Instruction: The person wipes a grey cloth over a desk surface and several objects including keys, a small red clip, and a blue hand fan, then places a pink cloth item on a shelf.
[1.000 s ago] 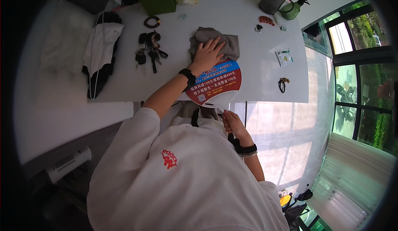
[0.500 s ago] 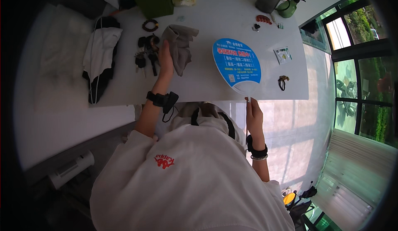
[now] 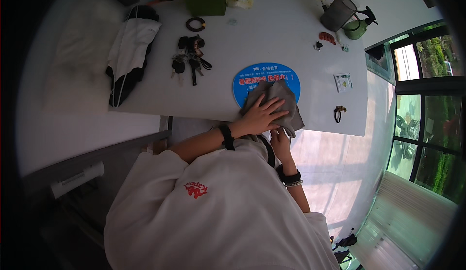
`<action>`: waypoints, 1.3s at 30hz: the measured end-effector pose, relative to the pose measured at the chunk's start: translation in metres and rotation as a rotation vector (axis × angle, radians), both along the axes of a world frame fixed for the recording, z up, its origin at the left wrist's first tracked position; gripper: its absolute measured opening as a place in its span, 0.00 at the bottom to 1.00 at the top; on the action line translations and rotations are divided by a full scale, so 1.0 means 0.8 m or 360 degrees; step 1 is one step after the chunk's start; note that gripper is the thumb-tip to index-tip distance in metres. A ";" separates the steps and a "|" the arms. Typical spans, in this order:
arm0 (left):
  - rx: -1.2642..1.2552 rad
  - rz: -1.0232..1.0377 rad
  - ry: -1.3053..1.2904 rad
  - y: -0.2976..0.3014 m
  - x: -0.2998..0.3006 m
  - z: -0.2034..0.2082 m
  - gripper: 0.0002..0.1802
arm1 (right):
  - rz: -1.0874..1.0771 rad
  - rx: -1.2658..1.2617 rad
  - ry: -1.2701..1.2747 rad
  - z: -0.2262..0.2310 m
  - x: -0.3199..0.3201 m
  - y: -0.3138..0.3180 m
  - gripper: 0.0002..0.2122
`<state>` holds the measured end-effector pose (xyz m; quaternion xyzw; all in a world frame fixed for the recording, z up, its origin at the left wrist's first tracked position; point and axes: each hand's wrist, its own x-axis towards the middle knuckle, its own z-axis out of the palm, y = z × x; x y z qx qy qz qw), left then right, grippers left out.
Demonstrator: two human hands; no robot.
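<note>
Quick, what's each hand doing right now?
Left hand: open, spread flat on the grey cloth over the blue paddle fan.
Right hand: closed, seemingly holding the paddle fan's lower end, which is hidden.

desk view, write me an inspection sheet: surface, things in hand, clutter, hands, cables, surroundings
Surface: white desk, near edge below the hands
Things in hand: gray cloth, crumpled over part of the blue hand fan
Clutter: key bunch, mesh pen cup, green spray bottle, small packet
Hands: left hand spread on the cloth; right hand closed, apparently on the fan's handle, mostly hidden
Cables: nothing seen
Surroundings: sunlit floor, black-framed windows at right
</note>
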<state>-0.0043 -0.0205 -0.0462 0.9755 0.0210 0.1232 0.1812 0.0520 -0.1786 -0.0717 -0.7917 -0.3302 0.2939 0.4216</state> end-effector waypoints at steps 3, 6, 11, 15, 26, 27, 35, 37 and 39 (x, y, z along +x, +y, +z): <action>0.0029 0.0069 -0.0046 0.011 0.022 -0.005 0.32 | -0.0034 -0.0050 0.0048 -0.001 -0.006 -0.001 0.07; 0.0059 0.0204 -0.0102 0.030 0.057 -0.020 0.33 | -0.0012 0.0051 -0.0021 -0.007 -0.004 -0.008 0.06; 0.0069 0.0313 -0.0136 0.064 0.097 -0.031 0.34 | -0.0051 0.0020 0.0130 0.023 -0.001 -0.007 0.06; 0.0073 0.0469 -0.0058 0.093 0.113 -0.035 0.33 | -0.0126 0.0094 0.0298 0.055 0.007 -0.014 0.06; 0.0164 0.0612 -0.0055 0.131 0.070 -0.017 0.23 | -0.0536 0.0717 0.0505 0.184 0.052 -0.086 0.13; 0.0073 0.0571 -0.0014 0.130 0.065 -0.014 0.21 | -0.0520 0.0838 0.0629 0.181 0.059 -0.090 0.14; -0.0961 0.0600 -0.0090 0.115 -0.036 0.021 0.10 | -0.0535 0.0106 -0.0445 0.158 0.111 -0.045 0.18; -0.1224 0.0665 -0.0133 0.115 -0.070 0.023 0.11 | -0.0718 0.0473 -0.0177 0.162 0.104 -0.021 0.23; -0.1482 0.0816 -0.0041 0.119 -0.106 0.027 0.13 | -0.0585 0.0802 0.0072 0.161 0.096 0.002 0.24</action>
